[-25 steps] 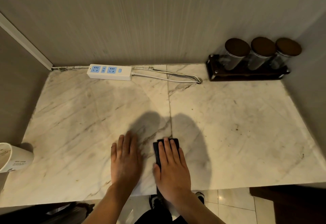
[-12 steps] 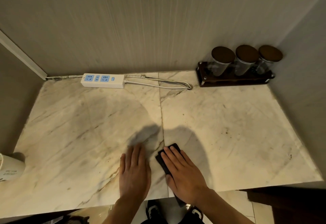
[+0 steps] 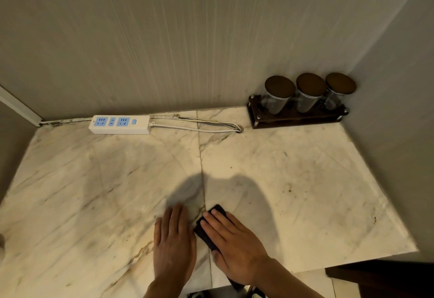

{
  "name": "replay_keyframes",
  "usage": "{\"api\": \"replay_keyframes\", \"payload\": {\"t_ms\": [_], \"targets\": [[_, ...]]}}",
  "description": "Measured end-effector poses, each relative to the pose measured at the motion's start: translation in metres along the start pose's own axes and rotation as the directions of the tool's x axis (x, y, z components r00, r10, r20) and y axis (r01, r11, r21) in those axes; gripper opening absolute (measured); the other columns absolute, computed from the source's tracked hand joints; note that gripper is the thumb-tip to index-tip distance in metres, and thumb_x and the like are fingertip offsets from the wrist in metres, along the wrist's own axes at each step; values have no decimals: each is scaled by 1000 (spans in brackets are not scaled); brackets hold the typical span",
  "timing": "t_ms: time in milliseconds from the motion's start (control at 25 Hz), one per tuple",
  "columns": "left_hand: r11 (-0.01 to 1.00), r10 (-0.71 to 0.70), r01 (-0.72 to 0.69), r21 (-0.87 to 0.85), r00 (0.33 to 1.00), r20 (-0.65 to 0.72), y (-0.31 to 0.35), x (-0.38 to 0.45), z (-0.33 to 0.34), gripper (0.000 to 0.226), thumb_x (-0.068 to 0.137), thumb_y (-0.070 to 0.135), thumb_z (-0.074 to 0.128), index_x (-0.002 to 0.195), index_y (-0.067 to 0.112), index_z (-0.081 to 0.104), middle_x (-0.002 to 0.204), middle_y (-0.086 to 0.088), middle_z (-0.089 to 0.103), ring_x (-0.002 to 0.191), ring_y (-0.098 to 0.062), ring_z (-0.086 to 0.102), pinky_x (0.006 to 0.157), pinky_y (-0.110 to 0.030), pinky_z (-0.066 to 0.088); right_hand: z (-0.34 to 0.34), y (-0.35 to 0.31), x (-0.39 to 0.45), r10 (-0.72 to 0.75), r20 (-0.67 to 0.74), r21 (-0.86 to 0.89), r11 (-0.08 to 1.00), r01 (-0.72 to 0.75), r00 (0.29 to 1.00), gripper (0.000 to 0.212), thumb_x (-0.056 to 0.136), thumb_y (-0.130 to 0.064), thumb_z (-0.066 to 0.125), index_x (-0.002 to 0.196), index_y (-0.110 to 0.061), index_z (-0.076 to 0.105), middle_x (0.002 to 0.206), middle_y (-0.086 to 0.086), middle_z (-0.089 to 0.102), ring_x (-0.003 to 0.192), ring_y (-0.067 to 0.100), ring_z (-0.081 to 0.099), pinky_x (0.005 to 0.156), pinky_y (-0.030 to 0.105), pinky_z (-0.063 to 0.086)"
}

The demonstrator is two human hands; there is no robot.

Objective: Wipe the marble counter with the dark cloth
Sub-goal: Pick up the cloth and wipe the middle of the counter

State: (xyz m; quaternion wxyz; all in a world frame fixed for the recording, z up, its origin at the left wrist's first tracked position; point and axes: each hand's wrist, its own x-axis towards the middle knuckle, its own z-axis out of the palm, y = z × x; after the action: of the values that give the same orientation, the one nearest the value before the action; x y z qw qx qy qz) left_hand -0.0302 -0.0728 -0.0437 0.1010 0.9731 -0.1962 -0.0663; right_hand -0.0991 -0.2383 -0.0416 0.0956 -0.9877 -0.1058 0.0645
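Your marble counter (image 3: pixel 293 168) carries a power strip (image 3: pixel 119 124) along its back edge and a jar rack (image 3: pixel 298 115) in the back right corner. Your left hand (image 3: pixel 175 242) lies flat and empty at the front edge; your right hand (image 3: pixel 234 242), fingers spread, presses the dark cloth (image 3: pixel 205 229) beside it.

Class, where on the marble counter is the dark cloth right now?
In the head view, the dark cloth lies near the counter's front edge, flat under the right hand, just right of the left hand.

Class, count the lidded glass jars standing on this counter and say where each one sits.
3, side by side in the dark rack at the counter's back right corner: left jar, middle jar, right jar nearest the side wall. None appears hidden.
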Motion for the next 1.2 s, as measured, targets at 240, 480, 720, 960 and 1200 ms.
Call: {"api": "replay_keyframes", "payload": {"t_ms": [240,480,720,960,1200], "targets": [[998,-46,45,-38,998,-34,6,9,-1,64,97,39,9,130,6,54,138,-13,53,132,-30,40,113,-38,11,-7,16,19,-38,-8,0,999,38,999,65,91,-42,41,149,-17,24,156,0,24,145,17,13,113,35,9],[996,-83,81,-40,994,-72,11,16,8,65,96,42,10,134,8,51,144,-11,47,137,-27,31,114,-43,15,-15,40,53,-52,-21,24,998,53,998,64,91,-38,39,149,-15,24,157,3,22,145,18,11,113,37,11],[998,-58,55,-19,976,-212,10,19,21,55,93,37,27,131,9,53,142,-9,47,133,-26,36,108,-50,28,-25,64,90,-26,-25,-9,1000,26,999,65,91,-38,37,150,-14,23,157,3,18,145,18,9,112,38,10],[999,-24,32,18,940,-341,6,21,28,53,86,35,39,130,9,56,141,-11,49,133,-26,39,104,-52,35,-33,81,128,44,-55,-4,999,-44,998,64,91,-38,36,149,-12,24,157,5,21,144,19,14,113,37,11],[999,-8,22,33,927,-374,6,23,28,53,86,37,40,131,13,52,140,-9,51,132,-25,42,101,-51,38,-35,90,157,186,-87,12,983,-186,979,65,92,-40,26,150,-12,15,158,2,10,145,17,4,116,33,1]]}}
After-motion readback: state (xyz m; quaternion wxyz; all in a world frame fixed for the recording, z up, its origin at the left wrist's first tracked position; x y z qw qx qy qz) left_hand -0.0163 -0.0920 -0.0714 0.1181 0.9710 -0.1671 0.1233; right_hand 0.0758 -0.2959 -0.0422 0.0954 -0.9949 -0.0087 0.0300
